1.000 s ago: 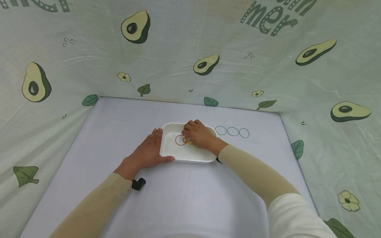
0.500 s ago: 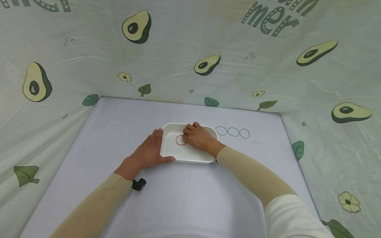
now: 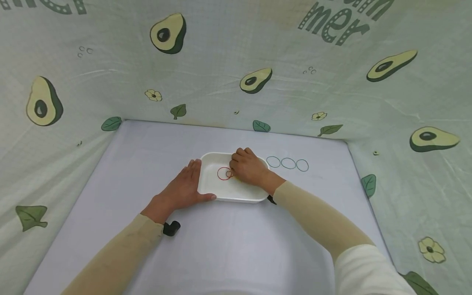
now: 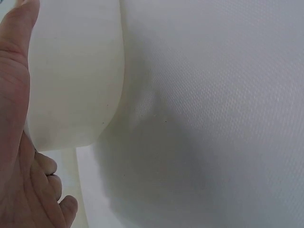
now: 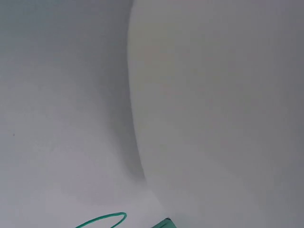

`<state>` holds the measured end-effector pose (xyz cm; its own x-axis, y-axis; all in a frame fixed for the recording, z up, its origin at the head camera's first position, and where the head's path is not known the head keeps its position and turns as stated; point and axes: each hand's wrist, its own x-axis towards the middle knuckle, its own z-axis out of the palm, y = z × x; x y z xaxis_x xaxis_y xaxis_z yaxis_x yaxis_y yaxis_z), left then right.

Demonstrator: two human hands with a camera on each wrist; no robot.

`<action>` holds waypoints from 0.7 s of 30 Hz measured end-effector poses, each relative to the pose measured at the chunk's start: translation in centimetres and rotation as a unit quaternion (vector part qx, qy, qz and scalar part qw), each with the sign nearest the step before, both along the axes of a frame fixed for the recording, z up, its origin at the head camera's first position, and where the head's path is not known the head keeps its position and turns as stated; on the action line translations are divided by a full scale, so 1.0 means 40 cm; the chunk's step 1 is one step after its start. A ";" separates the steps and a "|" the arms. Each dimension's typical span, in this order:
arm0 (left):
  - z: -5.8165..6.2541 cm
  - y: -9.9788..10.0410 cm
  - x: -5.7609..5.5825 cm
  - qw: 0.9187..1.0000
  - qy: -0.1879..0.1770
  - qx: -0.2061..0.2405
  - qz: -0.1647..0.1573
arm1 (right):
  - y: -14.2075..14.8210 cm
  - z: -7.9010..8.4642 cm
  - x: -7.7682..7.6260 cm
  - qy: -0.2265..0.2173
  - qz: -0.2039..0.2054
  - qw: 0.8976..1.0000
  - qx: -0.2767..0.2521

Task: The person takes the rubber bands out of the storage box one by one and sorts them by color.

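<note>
A shallow white tray (image 3: 217, 194) stands on the table between my hands. My left hand (image 3: 184, 186) rests along its left side, fingers straight and thumb at the near rim. In the left wrist view, the thumb (image 4: 13, 80) lies beside the tray's outer wall (image 4: 76, 71). My right hand (image 3: 248, 167) is over the tray's right half with its fingers curled downward. Its fingertips are hidden, so I cannot tell whether they pinch anything. By these fingers lie a red rubber band (image 3: 218, 173) and a small orange rubber band (image 3: 227, 176), with a trace of yellow under the hand.
Three green rubber bands (image 3: 288, 168) lie in a row on the white tabletop (image 3: 236, 241), right of the tray. One green band (image 5: 102, 217) shows low in the right wrist view. A curtain with avocado prints (image 3: 214, 53) rises behind and at both sides.
My right hand dipped slightly toward the near side over the bands, then shifted back up and right. Less yellow shows beneath it than one second ago. The left hand and tray stay put.
</note>
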<state>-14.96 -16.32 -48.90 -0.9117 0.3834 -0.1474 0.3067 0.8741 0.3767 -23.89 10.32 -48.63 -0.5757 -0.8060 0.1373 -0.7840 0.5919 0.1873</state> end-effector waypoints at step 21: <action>-0.011 -0.004 -0.004 1.000 0.012 0.012 0.002 | 0.026 0.011 0.010 0.094 -0.003 0.995 -0.023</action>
